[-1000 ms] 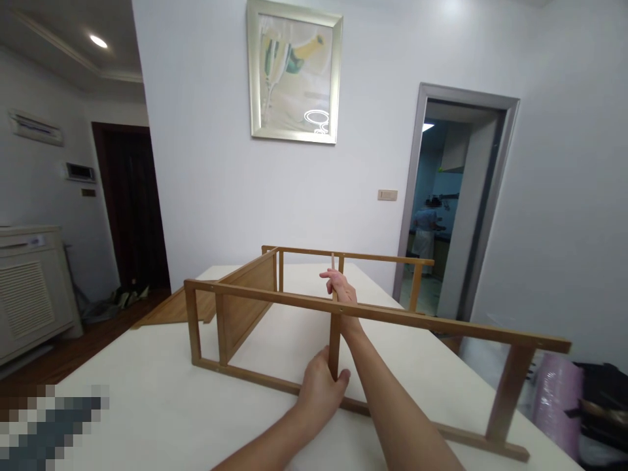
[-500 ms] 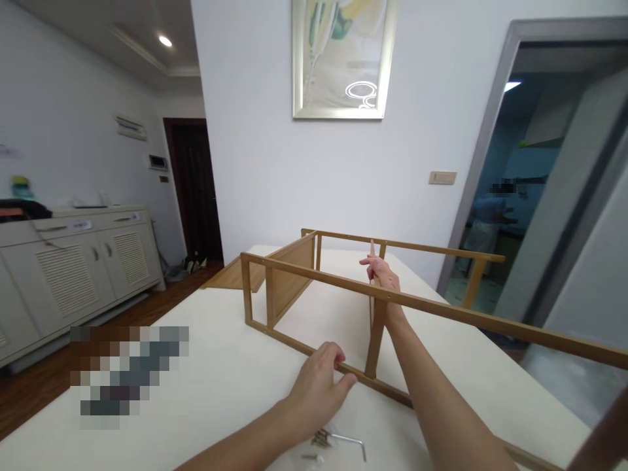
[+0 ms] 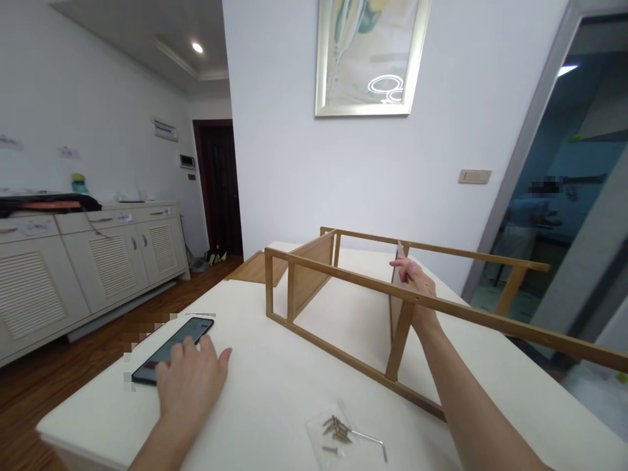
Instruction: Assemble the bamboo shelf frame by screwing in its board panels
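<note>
My left hand (image 3: 191, 373) reaches over the smartphone (image 3: 169, 353) lying on the table, its fingertips at the screen and its thumb spread out. A wooden rack frame (image 3: 333, 353) lies on its side, one panel (image 3: 314, 271) set between its sides near the left end. Inside the frame my right hand (image 3: 415, 281) is closed on the top edge of a second wooden shelf panel (image 3: 394, 301), which stands upright beside a crossbar (image 3: 400, 340). The hand and crossbar hide part of this panel.
Several screws (image 3: 336, 428) and a hex key (image 3: 367, 439) lie on a small clear bag (image 3: 316, 432) at the front of the white table (image 3: 265, 405). Another wooden panel (image 3: 255, 267) lies at the far left. A person (image 3: 523, 216) stands beyond the doorway.
My left hand has moved left from the lower rail of the frame to the phone. My right hand stays on the shelf panel. The view has turned left.
</note>
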`<action>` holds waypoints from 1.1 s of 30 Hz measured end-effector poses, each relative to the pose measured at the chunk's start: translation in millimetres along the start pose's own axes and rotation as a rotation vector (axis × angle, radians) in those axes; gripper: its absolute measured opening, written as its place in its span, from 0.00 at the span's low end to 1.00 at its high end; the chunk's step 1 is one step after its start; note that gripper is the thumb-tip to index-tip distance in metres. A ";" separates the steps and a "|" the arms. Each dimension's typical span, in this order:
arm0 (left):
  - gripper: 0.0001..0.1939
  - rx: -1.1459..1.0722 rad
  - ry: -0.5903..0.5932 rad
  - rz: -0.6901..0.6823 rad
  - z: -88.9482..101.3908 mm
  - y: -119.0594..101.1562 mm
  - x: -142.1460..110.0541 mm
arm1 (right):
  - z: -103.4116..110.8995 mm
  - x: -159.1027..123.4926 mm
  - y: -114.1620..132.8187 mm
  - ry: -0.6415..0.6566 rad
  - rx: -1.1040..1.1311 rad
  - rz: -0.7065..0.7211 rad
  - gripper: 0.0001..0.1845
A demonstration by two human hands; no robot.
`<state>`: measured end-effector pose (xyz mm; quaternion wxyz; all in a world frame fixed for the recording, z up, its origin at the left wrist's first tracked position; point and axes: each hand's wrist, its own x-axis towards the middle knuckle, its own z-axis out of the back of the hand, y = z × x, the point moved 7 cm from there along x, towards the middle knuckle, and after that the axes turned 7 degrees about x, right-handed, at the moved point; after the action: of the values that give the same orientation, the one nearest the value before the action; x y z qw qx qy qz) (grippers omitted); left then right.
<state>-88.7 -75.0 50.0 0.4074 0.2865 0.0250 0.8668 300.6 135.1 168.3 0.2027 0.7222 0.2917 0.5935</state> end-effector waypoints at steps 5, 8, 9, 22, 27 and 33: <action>0.26 -0.015 0.099 0.072 -24.4 22.8 -1.7 | -0.8 -0.3 2.6 -0.004 0.010 0.018 0.25; 0.27 -0.035 0.122 0.071 -24.6 23.8 -1.9 | -2.0 -0.4 2.7 -0.004 0.037 0.011 0.25; 0.27 -0.034 0.094 0.068 -20.0 23.1 -2.7 | -2.1 -0.4 2.5 -0.005 0.037 0.012 0.25; 0.14 -0.831 -0.015 -0.361 31.2 -87.3 -103.8 | 5.2 -4.3 -0.4 -0.028 -0.017 0.035 0.26; 0.14 -0.909 0.037 -0.355 33.7 -91.2 -111.1 | 4.4 -5.2 -3.3 -0.028 0.021 0.020 0.25; 0.13 -1.021 0.095 -0.432 22.7 -95.6 -112.3 | 3.4 -5.3 0.4 -0.049 -0.017 0.000 0.25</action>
<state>45.8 -96.4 -11.1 0.6614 0.0017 -0.3216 0.6775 303.3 131.5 163.9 0.2159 0.7349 0.2817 0.5779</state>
